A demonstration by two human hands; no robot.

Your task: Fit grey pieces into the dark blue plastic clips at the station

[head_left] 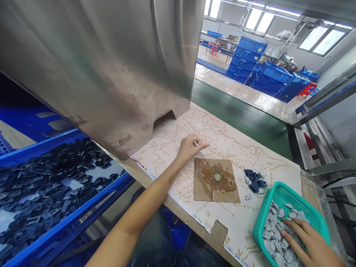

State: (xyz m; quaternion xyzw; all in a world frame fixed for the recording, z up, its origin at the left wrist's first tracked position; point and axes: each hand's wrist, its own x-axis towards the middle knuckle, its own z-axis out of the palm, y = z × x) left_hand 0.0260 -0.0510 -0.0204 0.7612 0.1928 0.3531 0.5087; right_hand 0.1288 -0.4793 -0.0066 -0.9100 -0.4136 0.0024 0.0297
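Over the map-printed sheet, my left hand point(191, 147) is closed with curled fingers. A small greyish bit shows at its fingertips, too small to name. Just below it lies a square of brown cardboard point(203, 189) with wet-looking stains and a round metal cap-like piece point(217, 177) near its middle. At the lower right, my right hand point(308, 241) reaches into a green plastic basket point(258, 226), fingers stretched out and touching small flat grey pieces point(274, 235). Between cardboard and basket sits a small pile of dark blue pieces point(254, 184), with a few grey pieces beside it.
A large metal panel point(111, 74) stands upright at the left, with a notch at its foot. Below it, a blue crate point(66, 218) holds many dark pieces. A green conveyor belt point(239, 122) runs behind the sheet point(178, 167). Stacked blue crates point(244, 55) stand further back.
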